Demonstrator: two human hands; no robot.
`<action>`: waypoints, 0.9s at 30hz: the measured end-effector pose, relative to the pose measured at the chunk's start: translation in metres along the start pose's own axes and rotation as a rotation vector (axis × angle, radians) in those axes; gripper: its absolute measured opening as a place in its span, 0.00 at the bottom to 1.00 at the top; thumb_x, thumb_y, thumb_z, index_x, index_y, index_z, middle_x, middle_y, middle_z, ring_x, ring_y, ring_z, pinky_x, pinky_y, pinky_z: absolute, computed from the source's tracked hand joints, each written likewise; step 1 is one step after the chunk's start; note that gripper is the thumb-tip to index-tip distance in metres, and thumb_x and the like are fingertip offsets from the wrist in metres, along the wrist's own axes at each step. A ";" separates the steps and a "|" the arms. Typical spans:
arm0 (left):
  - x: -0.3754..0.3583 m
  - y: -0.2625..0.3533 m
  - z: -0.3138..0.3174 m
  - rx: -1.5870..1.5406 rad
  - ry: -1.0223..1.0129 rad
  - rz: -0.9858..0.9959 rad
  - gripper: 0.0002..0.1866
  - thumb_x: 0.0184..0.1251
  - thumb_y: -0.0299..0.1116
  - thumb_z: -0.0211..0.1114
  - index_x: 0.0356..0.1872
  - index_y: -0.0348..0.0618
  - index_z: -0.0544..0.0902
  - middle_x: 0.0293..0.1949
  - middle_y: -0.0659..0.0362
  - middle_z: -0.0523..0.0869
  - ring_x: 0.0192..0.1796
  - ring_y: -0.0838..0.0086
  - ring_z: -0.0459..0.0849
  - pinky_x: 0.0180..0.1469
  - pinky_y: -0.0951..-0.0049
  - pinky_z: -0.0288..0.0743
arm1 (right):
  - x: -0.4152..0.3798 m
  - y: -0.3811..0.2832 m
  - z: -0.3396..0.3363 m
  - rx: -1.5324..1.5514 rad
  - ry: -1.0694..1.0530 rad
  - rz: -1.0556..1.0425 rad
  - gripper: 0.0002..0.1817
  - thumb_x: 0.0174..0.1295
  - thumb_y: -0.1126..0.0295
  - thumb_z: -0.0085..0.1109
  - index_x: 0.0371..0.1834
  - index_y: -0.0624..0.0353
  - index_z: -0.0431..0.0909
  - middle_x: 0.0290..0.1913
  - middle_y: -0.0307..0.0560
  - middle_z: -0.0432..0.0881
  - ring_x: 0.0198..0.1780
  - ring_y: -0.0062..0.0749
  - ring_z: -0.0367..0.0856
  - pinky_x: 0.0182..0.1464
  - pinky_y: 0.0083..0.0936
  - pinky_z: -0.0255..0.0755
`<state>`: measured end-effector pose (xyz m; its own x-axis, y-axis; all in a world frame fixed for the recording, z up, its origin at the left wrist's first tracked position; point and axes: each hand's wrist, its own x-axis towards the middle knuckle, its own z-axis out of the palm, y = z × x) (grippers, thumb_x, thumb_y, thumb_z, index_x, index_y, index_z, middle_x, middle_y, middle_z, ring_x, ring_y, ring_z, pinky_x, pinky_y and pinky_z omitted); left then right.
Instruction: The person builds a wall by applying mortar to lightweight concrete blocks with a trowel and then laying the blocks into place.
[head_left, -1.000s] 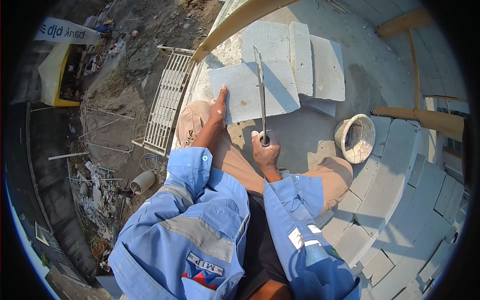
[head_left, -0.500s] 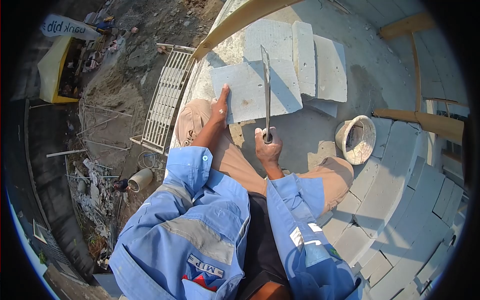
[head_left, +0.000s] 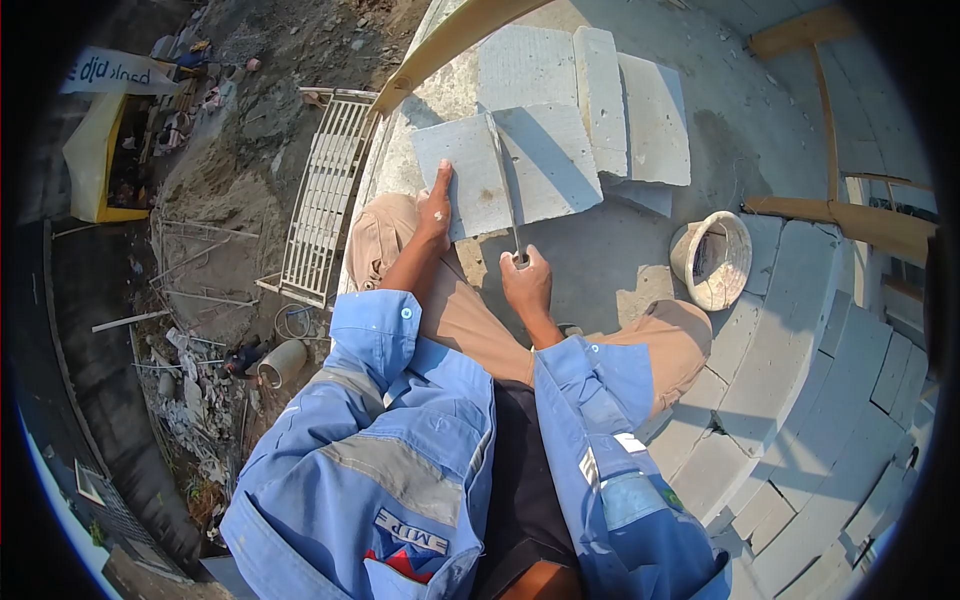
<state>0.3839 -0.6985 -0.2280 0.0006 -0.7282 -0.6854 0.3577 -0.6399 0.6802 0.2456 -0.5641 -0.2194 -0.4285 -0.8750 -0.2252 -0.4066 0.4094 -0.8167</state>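
Observation:
A light grey aerated concrete block (head_left: 550, 165) lies in front of me, partly on other blocks. My left hand (head_left: 436, 208) grips its left edge, with the thumb along the top face and the other fingers mostly hidden. My right hand (head_left: 527, 285) is closed round the handle of a handsaw (head_left: 506, 185). The saw's narrow blade is seen almost edge-on and runs across the block's face, from the near edge to the far one. Its teeth cannot be made out, nor how deep it sits.
Several more grey blocks (head_left: 655, 120) lie behind the worked one. A mortar-stained bucket (head_left: 712, 260) stands right of my knee, beside a blockwork wall (head_left: 790, 340). A wooden beam (head_left: 450, 50) crosses at the top. To the left, past the slab edge, are a metal rack (head_left: 325, 200) and lower rubble ground.
My right hand has moved slightly up and left, and the blade has swung from raised and upright to a leftward slant across the block. My left hand keeps its place on the block.

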 end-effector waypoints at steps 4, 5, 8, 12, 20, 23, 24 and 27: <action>0.002 -0.003 -0.001 0.050 -0.020 0.035 0.50 0.62 0.68 0.66 0.68 0.30 0.70 0.62 0.46 0.80 0.59 0.59 0.83 0.62 0.58 0.77 | 0.000 -0.011 -0.006 -0.041 0.032 -0.023 0.17 0.61 0.62 0.65 0.26 0.65 0.74 0.21 0.60 0.79 0.25 0.58 0.80 0.30 0.45 0.70; 0.001 -0.002 -0.002 0.035 -0.013 0.020 0.47 0.64 0.65 0.66 0.67 0.28 0.70 0.59 0.46 0.81 0.55 0.60 0.85 0.58 0.60 0.80 | -0.005 -0.018 -0.010 0.027 0.070 -0.040 0.17 0.61 0.62 0.64 0.25 0.65 0.74 0.22 0.61 0.79 0.25 0.60 0.80 0.30 0.46 0.70; 0.006 -0.004 -0.003 0.022 -0.008 0.004 0.46 0.65 0.64 0.66 0.67 0.29 0.70 0.59 0.46 0.81 0.55 0.61 0.85 0.58 0.61 0.80 | -0.006 -0.025 -0.014 0.166 0.059 -0.040 0.17 0.61 0.62 0.64 0.25 0.65 0.74 0.22 0.62 0.79 0.25 0.60 0.80 0.30 0.46 0.70; 0.003 -0.002 -0.002 0.033 -0.001 -0.027 0.47 0.63 0.66 0.66 0.69 0.33 0.71 0.62 0.48 0.80 0.58 0.61 0.83 0.62 0.61 0.76 | 0.004 0.001 0.001 0.032 0.035 -0.005 0.17 0.61 0.62 0.65 0.25 0.65 0.74 0.21 0.59 0.78 0.22 0.59 0.77 0.29 0.46 0.69; 0.003 -0.003 -0.001 0.015 -0.005 -0.002 0.45 0.65 0.64 0.66 0.67 0.30 0.70 0.59 0.48 0.81 0.56 0.62 0.84 0.59 0.62 0.79 | -0.003 -0.025 -0.008 0.167 0.052 -0.024 0.17 0.60 0.61 0.63 0.25 0.66 0.74 0.22 0.64 0.79 0.26 0.64 0.79 0.31 0.48 0.70; 0.000 -0.003 -0.001 0.002 -0.005 0.019 0.43 0.67 0.61 0.66 0.65 0.29 0.70 0.56 0.48 0.82 0.53 0.63 0.86 0.54 0.64 0.83 | 0.009 -0.004 0.005 -0.107 -0.027 0.071 0.16 0.60 0.62 0.64 0.26 0.65 0.75 0.22 0.63 0.79 0.27 0.61 0.81 0.31 0.47 0.70; 0.002 -0.002 -0.001 -0.001 -0.003 0.018 0.43 0.67 0.61 0.66 0.66 0.29 0.70 0.56 0.48 0.82 0.53 0.63 0.86 0.54 0.64 0.83 | 0.009 -0.002 0.005 -0.104 -0.022 0.065 0.16 0.60 0.62 0.64 0.26 0.65 0.75 0.22 0.63 0.79 0.27 0.61 0.81 0.31 0.47 0.70; 0.007 -0.006 -0.003 -0.021 -0.017 0.033 0.42 0.67 0.60 0.67 0.65 0.29 0.70 0.55 0.48 0.82 0.52 0.63 0.86 0.54 0.64 0.83 | 0.002 -0.010 0.000 -0.127 -0.005 0.002 0.16 0.60 0.63 0.64 0.26 0.66 0.75 0.22 0.63 0.80 0.28 0.60 0.82 0.31 0.47 0.71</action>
<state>0.3844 -0.6996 -0.2374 -0.0033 -0.7529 -0.6582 0.3768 -0.6106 0.6966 0.2486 -0.5697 -0.2116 -0.4250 -0.8756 -0.2297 -0.5049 0.4399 -0.7427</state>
